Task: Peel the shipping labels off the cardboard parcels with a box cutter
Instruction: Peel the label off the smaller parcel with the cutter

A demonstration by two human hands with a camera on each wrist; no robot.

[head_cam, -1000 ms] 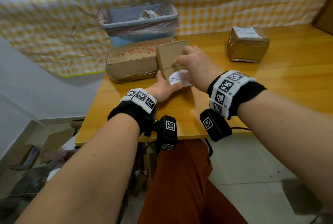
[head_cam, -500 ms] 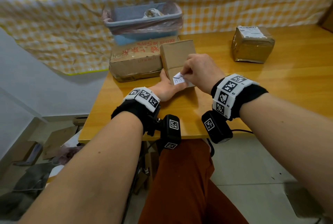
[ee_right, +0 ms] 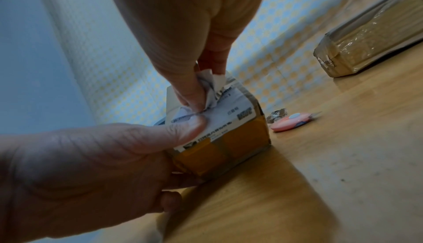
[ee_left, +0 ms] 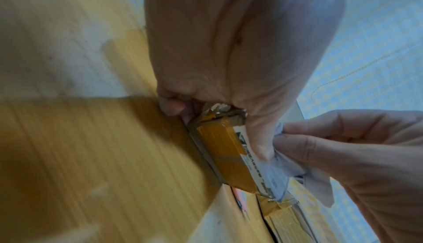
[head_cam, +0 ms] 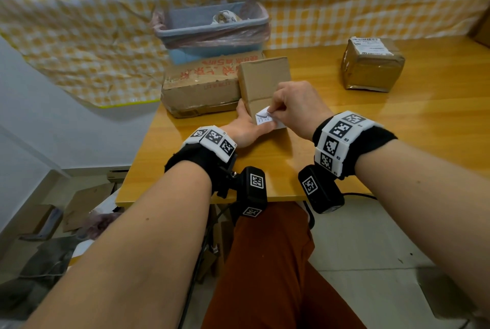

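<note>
Right grip (head_cam: 297, 108) pinching crumpled label (head_cam: 265, 118); left grip (head_cam: 245, 127) clamped round small parcel (head_cam: 262, 82).
Parcel on surface (head_cam: 397, 130), against large box (head_cam: 201, 85); pink box cutter (ee_right: 291, 121) lying beside parcel.

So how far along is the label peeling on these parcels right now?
Partly done. The left hand holds the small parcel steady while the right hand pinches its half-lifted label, bare-handed; the pink box cutter lies on the table. Left: the taped parcel at the right, label on top. The large box shows no label from here.
</note>
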